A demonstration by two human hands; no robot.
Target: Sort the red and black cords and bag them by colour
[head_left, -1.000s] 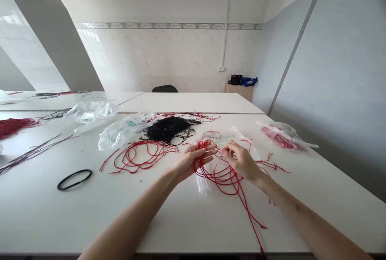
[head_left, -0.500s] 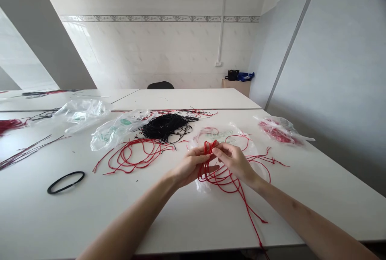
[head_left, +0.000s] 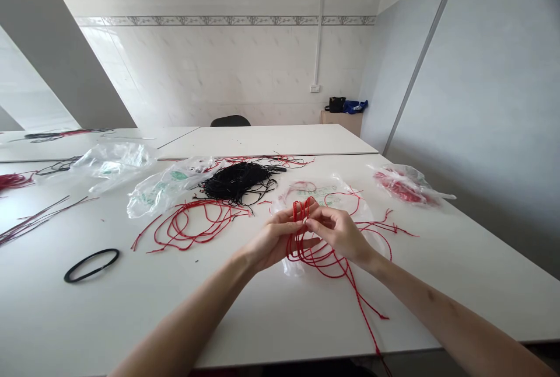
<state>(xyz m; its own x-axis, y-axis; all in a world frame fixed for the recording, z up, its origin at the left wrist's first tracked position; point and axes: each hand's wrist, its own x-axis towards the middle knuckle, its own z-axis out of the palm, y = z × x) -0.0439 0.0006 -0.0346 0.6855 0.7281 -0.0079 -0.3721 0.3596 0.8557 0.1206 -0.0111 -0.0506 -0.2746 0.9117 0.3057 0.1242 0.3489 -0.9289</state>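
Looped red cords (head_left: 324,258) hang from both my hands above the white table. My left hand (head_left: 280,238) holds the loops, its thumb pressing on them and its fingers behind. At its right, my right hand (head_left: 338,229) pinches the same cords between thumb and fingertips. Long cord ends trail down to the table's near edge, and others spread to the right. Underneath lies a clear plastic bag (head_left: 332,181) with faint green print, partly hidden by the hands and cords.
Left of my hands lie coiled red cords (head_left: 184,228), a heap of black cords (head_left: 236,182) and a clear plastic bag (head_left: 170,187). A black ring (head_left: 91,265) rests at the near left. A bag of red cords (head_left: 405,185) sits toward the right edge.
The camera view has shifted slightly. Both hands stay close together on the red cords, with the fingers moved only a little and the loops slightly more spread.
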